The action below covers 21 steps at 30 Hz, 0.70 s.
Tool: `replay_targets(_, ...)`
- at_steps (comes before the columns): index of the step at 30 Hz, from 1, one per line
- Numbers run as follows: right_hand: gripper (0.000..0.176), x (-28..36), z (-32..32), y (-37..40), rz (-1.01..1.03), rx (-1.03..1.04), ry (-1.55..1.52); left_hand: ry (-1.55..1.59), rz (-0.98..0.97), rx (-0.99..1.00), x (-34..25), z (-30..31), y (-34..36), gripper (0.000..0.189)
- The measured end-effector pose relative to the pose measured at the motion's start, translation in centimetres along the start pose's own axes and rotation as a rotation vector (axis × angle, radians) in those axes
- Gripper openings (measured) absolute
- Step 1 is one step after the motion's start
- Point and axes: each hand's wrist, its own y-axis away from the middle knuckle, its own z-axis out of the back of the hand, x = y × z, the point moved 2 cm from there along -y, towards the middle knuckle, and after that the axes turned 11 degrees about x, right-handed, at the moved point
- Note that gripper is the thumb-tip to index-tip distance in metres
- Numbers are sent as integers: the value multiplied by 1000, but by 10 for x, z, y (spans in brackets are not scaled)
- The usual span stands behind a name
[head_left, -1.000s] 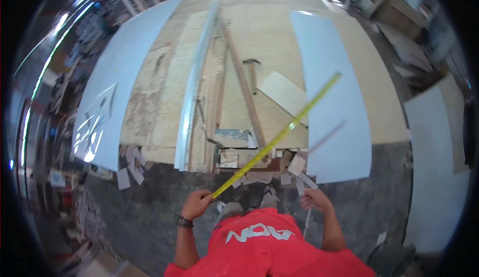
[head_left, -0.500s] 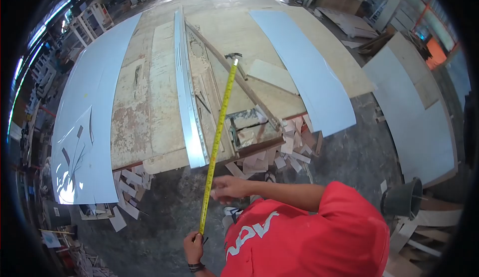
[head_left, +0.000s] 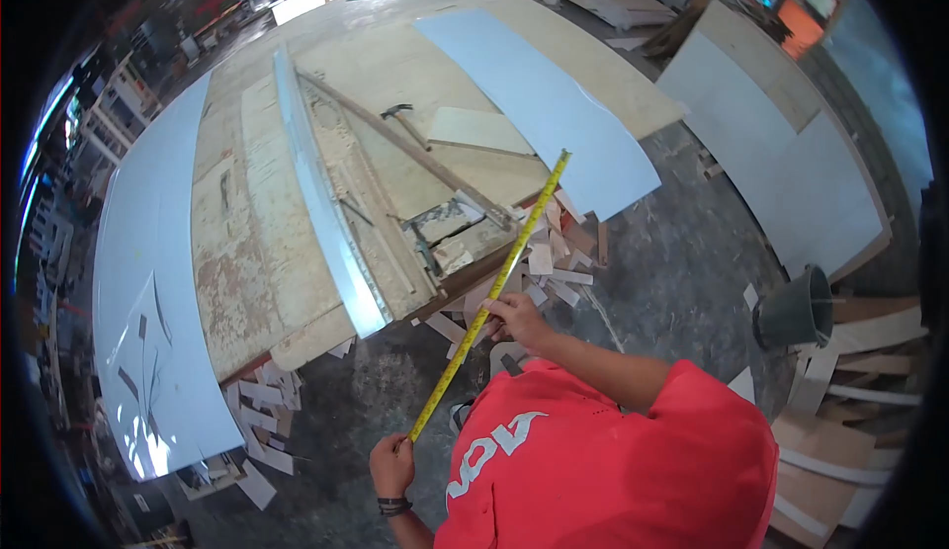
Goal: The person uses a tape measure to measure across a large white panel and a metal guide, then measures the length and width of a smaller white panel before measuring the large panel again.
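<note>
A yellow tape measure [head_left: 529,228] is stretched diagonally in front of me, its free end over the pale blue sheet strip at the right of the table. My left hand [head_left: 392,464], with dark bands at the wrist, grips the lower end of the tape. Farther up, my right hand [head_left: 516,320] pinches the tape near its middle. On the table [head_left: 267,302] a long shiny metal strip [head_left: 331,213] lies left of a wooden bar [head_left: 395,144]. A hammer [head_left: 403,122] rests by a pale board [head_left: 479,130]. Dark tools lie near the table's front edge.
Pale blue sheets [head_left: 148,253] cover the table's left side. Wood offcuts [head_left: 460,330] are scattered on the floor below the front edge. At the right stand a dark bucket [head_left: 796,312] and a large leaning panel [head_left: 781,144]; more scrap boards [head_left: 840,430] lie below.
The tape has swung rightward from over the hammer to the blue strip. My right hand has moved up and right and now holds the tape. The view has turned.
</note>
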Motion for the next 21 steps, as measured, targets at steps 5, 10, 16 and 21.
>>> replay_targets(5,18,-9,120,-7,44,-289,-185,-256,-54,79,-82,-46,-77,21)
replay_targets(10,19,-10,255,-29,34,-458,-301,-392,-117,152,-183,-109,-157,20)
replay_targets(16,19,0,368,-60,44,-557,-331,-514,-158,197,-263,-172,-219,20)
replay_targets(21,20,12,403,-69,8,-565,-348,-527,-120,223,-302,-191,-238,21)
